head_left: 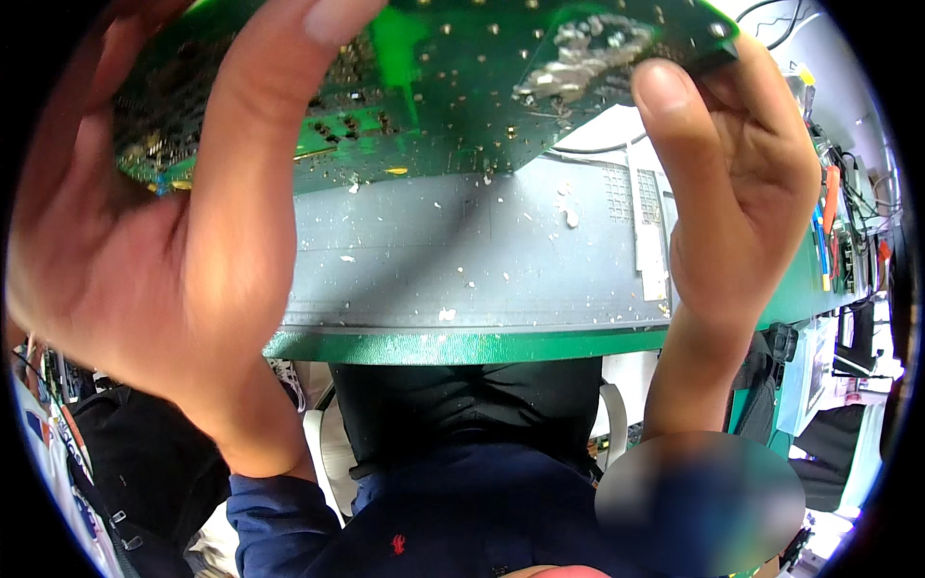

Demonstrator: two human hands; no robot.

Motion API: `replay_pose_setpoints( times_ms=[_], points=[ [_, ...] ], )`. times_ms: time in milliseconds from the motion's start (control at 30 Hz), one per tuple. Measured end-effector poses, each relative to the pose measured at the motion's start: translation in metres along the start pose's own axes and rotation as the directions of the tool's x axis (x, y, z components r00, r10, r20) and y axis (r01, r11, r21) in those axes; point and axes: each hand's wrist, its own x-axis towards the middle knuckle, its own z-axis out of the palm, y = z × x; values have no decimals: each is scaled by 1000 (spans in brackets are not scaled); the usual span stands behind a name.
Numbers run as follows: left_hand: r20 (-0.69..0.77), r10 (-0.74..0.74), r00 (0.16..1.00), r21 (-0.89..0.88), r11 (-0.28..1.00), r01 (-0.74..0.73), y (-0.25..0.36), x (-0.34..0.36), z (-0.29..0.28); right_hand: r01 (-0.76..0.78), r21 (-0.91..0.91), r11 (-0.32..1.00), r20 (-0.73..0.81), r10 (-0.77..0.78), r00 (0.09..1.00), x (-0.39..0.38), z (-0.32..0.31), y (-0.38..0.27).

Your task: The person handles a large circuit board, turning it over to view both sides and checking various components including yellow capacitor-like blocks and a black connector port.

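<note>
Close up at the top of the head view, I hold a green circuit board (462,106) raised above the bench. My left hand (193,212) grips its left side, thumb lying over the face and fingers mostly hidden at the edge. At the right corner my right hand (732,164) pinches the board, its thumb near a patch of whitish-grey crusty residue (588,58). Rows of solder points and small parts cover the board's face. Under it, a grey work mat (405,260) is scattered with whitish crumbs (571,217).
The mat ends at the bench's green front edge (462,347), just before my lap. A pale ruler-like strip (650,260) lies on the mat's right. Tools and cables (833,212) crowd the far right. A black bag (145,453) sits low on the left.
</note>
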Motion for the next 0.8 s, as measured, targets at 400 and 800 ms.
replay_pose_setpoints(
  times_ms=[400, 800],
  points=[
    [15, 195, 981, -122, 974, -191, -48, 17, 29, -79, 336, 938, 79, 56, 995, 25, 15, 23],
    [56, 231, 971, -89, 970, -225, -74, 27, 40, 82, 596, 799, 21, -118, 993, 21, 35, 18]
  ],
)
